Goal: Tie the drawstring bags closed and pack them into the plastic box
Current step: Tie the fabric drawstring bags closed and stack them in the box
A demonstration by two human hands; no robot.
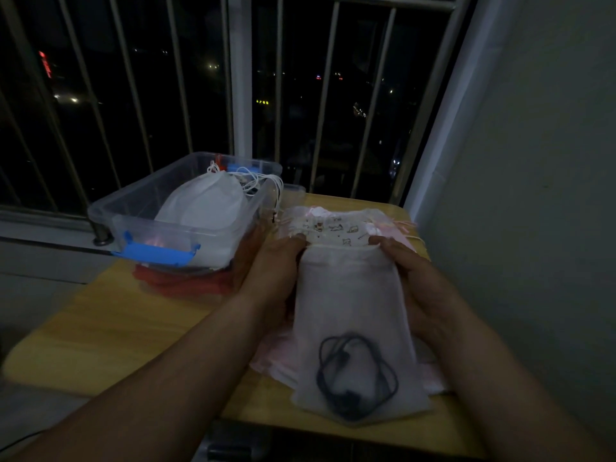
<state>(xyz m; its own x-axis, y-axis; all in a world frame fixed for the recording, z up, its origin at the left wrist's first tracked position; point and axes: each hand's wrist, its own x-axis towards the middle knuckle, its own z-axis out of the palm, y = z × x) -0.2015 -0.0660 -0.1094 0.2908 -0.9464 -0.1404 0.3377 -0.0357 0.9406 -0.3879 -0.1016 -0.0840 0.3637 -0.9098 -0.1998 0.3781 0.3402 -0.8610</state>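
Observation:
A white translucent drawstring bag (353,315) lies upright in front of me with a coiled black cable showing through its lower part. My left hand (273,265) grips its upper left edge near the mouth. My right hand (413,278) grips the upper right edge. Under and behind it lies a pile of other bags (336,225), one with small printed cats, some pink. The clear plastic box (140,208) with blue latches stands to the left and holds white tied bags (206,201) with cords.
All of this sits on a small wooden table (133,315). A red lid or tray (186,281) lies under the box. Window bars (240,78) stand behind, and a wall (533,195) is close on the right. The room is dim.

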